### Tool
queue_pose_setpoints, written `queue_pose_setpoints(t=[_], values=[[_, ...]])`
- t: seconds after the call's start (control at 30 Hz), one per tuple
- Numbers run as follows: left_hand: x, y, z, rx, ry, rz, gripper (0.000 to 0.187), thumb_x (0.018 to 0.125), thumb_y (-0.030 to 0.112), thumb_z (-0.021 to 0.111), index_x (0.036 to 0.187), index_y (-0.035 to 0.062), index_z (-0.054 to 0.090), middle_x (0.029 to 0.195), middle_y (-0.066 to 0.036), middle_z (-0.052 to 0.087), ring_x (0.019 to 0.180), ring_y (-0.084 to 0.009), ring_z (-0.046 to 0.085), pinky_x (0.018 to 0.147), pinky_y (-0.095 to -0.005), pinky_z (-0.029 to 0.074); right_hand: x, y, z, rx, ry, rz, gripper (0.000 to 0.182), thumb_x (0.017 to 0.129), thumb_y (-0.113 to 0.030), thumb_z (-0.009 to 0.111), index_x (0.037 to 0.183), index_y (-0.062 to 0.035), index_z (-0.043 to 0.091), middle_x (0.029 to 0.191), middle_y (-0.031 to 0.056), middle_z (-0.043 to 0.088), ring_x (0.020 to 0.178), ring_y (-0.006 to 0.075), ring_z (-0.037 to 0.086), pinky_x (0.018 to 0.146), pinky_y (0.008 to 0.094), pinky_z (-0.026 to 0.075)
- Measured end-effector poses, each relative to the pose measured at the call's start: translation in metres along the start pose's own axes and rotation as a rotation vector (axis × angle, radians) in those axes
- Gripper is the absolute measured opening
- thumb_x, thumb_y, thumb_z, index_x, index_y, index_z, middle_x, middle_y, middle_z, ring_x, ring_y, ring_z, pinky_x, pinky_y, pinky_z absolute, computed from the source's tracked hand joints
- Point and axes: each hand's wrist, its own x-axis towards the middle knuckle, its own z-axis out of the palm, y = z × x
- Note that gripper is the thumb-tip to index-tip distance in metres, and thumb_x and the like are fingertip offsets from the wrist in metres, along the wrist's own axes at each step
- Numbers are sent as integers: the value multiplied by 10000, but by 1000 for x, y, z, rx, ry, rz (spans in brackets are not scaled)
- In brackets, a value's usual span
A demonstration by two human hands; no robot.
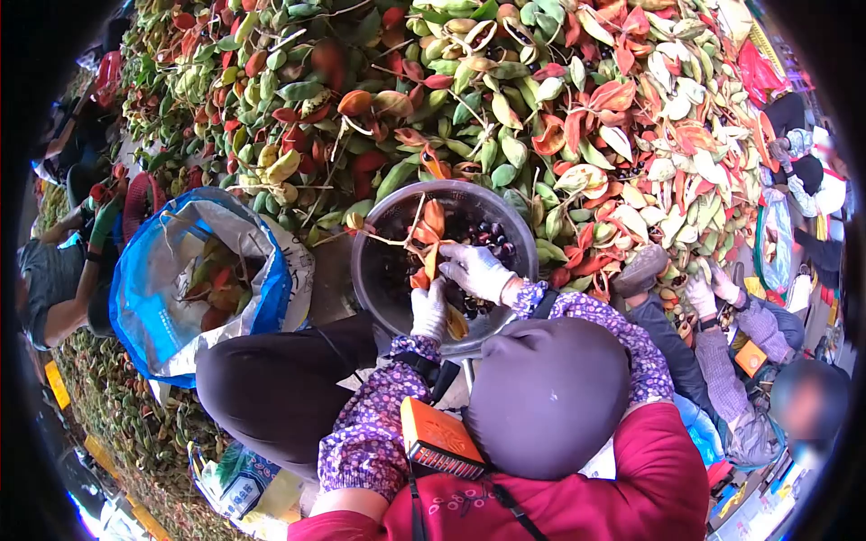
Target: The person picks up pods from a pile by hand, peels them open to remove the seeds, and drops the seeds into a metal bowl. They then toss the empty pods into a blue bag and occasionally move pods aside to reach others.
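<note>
Both of my hands wear white gloves and work over a metal bowl (363,290) with dark, shiny seeds (494,236) inside. My left hand (430,311) is closed around the lower part of an orange seed pod cluster (429,222) on a thin branching stem. The fingers of my right hand (478,272) pinch a pod of that same cluster from the right side. An opened, yellowish pod (456,323) lies in the bowl under my hands. What sits right between the fingertips is partly hidden.
A huge pile of green, red and cream pods (505,99) rises behind the bowl. To the left stands an open blue-and-white sack (272,293) holding pods. One co-worker's gloved hands (713,288) are at the right; another person's arm (90,261) shows at far left.
</note>
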Motion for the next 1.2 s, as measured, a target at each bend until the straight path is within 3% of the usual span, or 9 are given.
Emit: queue_pose_setpoints(t=[0.23, 0.27, 0.43, 0.5, 0.6, 0.7, 0.93, 1.07, 1.2], values=[[13, -36, -11, 309, -1, 167, 294, 933, 208, 539, 1143, 6, 578, 928, -145, 679, 847, -209, 641, 733, -351, 494, 7, -23, -4, 123, -321, 363, 306, 862, -269, 664, 1041, -25, 612, 882, 137, 671, 823, 232, 633, 760, 349, 495], [16, -36, -14, 507, -35, 164, 299, 933, 220, 542, 1154, 23, 580, 930, -144, 687, 857, -211, 649, 742, -362, 498, 7, 11, 12, 17, -182, 50, 334, 844, -328, 691, 923, -22, 580, 749, 73, 619, 645, 154, 587, 583, 323, 477], [7, 79, -37, 721, -493, -306, 359, 741, 256, 773, 1031, 59, 690, 959, -133, 702, 846, -241, 678, 728, -348, 510, -14, 33, -5, -213, -203, -50, 322, 756, -211, 701, 1024, -54, 615, 1041, 177, 608, 987, 326, 596, 849, 409, 475], [37, 62, -63, 894, -321, -227, 395, 761, 221, 720, 1047, -41, 643, 871, -69, 672, 715, -158, 619, 647, -296, 498, -26, 26, -25, -286, -194, -145, 452, 702, -158, 689, 1132, -58, 592, 1184, 175, 538, 1142, 337, 517, 961, 415, 432], [38, 70, -50, 10, -215, -247, 381, 823, 243, 700, 1118, 18, 616, 886, -29, 655, 698, -141, 607, 595, -264, 472, -16, 30, -34, -165, 98, -197, 462, 752, -160, 642, 1200, -64, 581, 1194, 187, 577, 1176, 359, 513, 996, 426, 422], [44, 64, -33, -44, -285, -326, 404, 886, 352, 655, 1123, 27, 616, 900, -11, 643, 678, -105, 582, 584, -248, 452, 6, 22, -28, -238, 297, -149, 378, 821, -187, 599, 1170, -43, 598, 1154, 206, 608, 1068, 381, 584, 942, 418, 460], [20, 67, -9, -300, -378, -382, 365, 916, 326, 632, 1176, 73, 590, 951, -63, 659, 738, -190, 649, 614, -294, 545, 6, -17, -28, -259, -268, -144, 431, 799, -284, 615, 1131, -9, 615, 1271, 180, 523, 1164, 356, 519, 1007, 395, 414], [13, 50, -11, -579, -372, -391, 242, 907, 165, 607, 1114, 42, 585, 998, -82, 653, 887, -188, 645, 784, -341, 556, -18, -25, -52, -133, -279, -479, 352, 870, -216, 627, 1166, -26, 629, 1269, 158, 574, 1191, 314, 533, 1017, 387, 409], [22, 59, -28, -591, -604, -90, 478, 858, 273, 668, 1244, 26, 531, 1194, -124, 613, 1107, -294, 589, 959, -454, 486, -65, -72, -117, 533, -230, -198, 310, 918, -160, 557, 1136, 46, 633, 1115, 128, 664, 1007, 190, 621, 905, 330, 487]])
